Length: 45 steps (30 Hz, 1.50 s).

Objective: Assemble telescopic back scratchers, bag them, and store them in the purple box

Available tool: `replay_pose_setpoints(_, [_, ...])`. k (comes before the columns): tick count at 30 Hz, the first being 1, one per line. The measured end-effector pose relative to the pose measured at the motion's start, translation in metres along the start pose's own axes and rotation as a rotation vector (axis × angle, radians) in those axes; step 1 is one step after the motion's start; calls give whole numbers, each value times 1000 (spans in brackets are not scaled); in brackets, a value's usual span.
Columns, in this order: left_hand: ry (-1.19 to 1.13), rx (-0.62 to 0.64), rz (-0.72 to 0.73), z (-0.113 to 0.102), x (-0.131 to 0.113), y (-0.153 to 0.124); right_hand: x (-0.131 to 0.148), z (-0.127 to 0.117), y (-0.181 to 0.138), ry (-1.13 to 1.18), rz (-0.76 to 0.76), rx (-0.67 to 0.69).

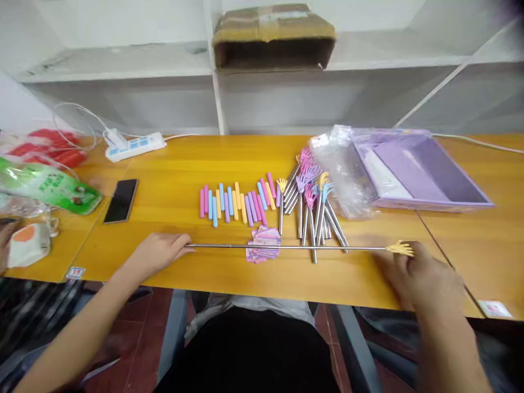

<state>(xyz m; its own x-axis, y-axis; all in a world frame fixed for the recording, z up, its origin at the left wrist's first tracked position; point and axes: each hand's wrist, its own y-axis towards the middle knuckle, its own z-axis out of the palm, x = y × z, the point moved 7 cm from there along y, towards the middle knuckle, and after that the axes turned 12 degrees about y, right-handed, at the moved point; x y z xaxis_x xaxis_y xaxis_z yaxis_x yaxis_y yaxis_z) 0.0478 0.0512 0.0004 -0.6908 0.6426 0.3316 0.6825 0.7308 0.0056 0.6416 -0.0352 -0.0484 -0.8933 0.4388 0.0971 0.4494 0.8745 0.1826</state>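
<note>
A telescopic back scratcher (295,247), drawn out long, stretches level above the near part of the table. My left hand (161,251) pinches the end of its thin metal rod. At the other end, my right hand (426,275), slightly blurred, is closed at the yellow claw (400,249). Beneath the rod lies a small fanned stack of purple printed cards (265,240). Pink, blue, yellow and purple foam sleeves (239,202) lie in a loose row beyond. To their right is a pile of collapsed back scratchers (313,202) with coloured claws and silver handles.
A purple box (426,203) and clear plastic bags (341,174) stand at the right. On the left are a black phone (121,200), a white power strip (137,146) and a green package (53,183). Another person's hand (5,240) shows at the left edge. A cardboard box (274,33) sits on the shelf.
</note>
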Motion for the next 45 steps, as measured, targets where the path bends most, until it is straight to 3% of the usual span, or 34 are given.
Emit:
replay_pose_setpoints(4, [9,-3,6,3,-30,16,33,-2,0,53,-68,-4])
replay_pose_setpoints(12, [-47,122,69,-21,-128,76,189,-22,-62,219,-605,-81])
replay_pose_setpoints(17, [-119,182,71,-26,-143,85,230,-22,-91,160,-660,-107])
replay_pose_setpoints(24, [-127,254,93,-27,-142,84,251,4,-104,196,-731,-50])
replay_pose_setpoints(34, [-183,195,104,-17,-133,88,248,-7,-96,241,-747,-9])
replay_pose_setpoints(40, [-225,118,223,-17,-130,87,246,-13,-99,230,-759,-16])
replay_pose_setpoints(45, [-170,44,243,-15,-105,75,219,-20,-87,218,-717,-42])
